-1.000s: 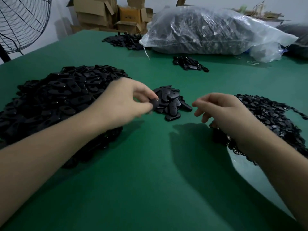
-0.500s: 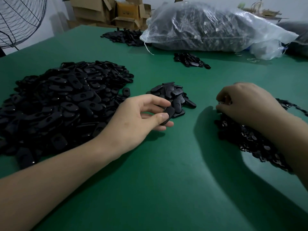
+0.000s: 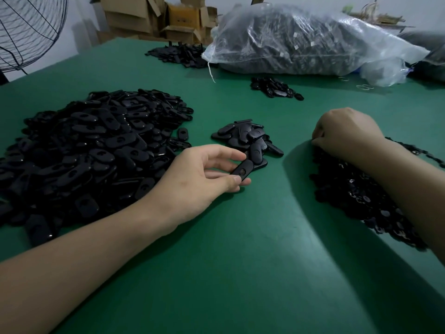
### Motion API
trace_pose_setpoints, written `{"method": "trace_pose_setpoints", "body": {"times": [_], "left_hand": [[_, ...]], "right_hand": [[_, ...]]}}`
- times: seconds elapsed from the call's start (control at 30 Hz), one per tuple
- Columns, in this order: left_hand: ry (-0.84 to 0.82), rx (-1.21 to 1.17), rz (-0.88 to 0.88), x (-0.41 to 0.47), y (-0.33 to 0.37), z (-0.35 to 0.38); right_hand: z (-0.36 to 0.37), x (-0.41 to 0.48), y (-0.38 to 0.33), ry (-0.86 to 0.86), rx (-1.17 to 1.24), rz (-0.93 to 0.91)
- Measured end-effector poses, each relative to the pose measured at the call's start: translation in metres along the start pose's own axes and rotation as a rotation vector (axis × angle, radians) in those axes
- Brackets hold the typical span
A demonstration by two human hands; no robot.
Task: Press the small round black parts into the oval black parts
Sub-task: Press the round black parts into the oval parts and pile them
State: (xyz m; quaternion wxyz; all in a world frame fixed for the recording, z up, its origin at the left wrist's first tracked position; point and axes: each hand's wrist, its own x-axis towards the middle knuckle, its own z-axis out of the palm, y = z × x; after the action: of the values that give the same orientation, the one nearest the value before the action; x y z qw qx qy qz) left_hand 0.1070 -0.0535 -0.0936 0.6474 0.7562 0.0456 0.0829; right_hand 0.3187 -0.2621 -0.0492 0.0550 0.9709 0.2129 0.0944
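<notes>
My left hand (image 3: 204,174) pinches one oval black part (image 3: 241,170) between thumb and fingers, just above the green table (image 3: 240,261) and in front of a small heap of oval parts (image 3: 248,138). A big pile of oval black parts (image 3: 91,150) lies to the left. My right hand (image 3: 346,133) is curled, fingers down, at the far edge of the pile of small round black parts (image 3: 361,196) on the right. Whether it holds a round part is hidden by the fingers.
A large clear plastic bag of black parts (image 3: 301,39) lies at the back. Smaller heaps of black parts (image 3: 274,88) (image 3: 178,54) sit near it. Cardboard boxes (image 3: 154,15) and a wire fan guard (image 3: 26,30) stand beyond the far left edge.
My left hand drew back from the small heap with an oval part in its fingers. My right hand moved right and down onto the round-part pile and curled there.
</notes>
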Motion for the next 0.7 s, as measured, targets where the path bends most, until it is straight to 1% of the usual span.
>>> {"method": "trace_pose_setpoints", "body": {"times": [0.17,0.47,0.6,0.7], "left_hand": [[0.000,0.000,-0.001,-0.0005,0.0002,0.0004],[-0.004,0.022,0.003,-0.0009,0.0002,0.0017],[-0.007,0.029,-0.004,-0.0015,0.0016,0.0021],[-0.013,0.036,-0.008,-0.0020,0.0026,0.0024]], "right_hand": [[0.0005,0.0008,-0.0022,0.005,0.068,-0.016],[0.0055,-0.0045,-0.0062,0.159,0.051,-0.007],[0.0068,-0.0048,-0.0035,0.155,0.049,-0.020],[0.0062,-0.0022,-0.0006,0.111,0.018,0.008]]}}
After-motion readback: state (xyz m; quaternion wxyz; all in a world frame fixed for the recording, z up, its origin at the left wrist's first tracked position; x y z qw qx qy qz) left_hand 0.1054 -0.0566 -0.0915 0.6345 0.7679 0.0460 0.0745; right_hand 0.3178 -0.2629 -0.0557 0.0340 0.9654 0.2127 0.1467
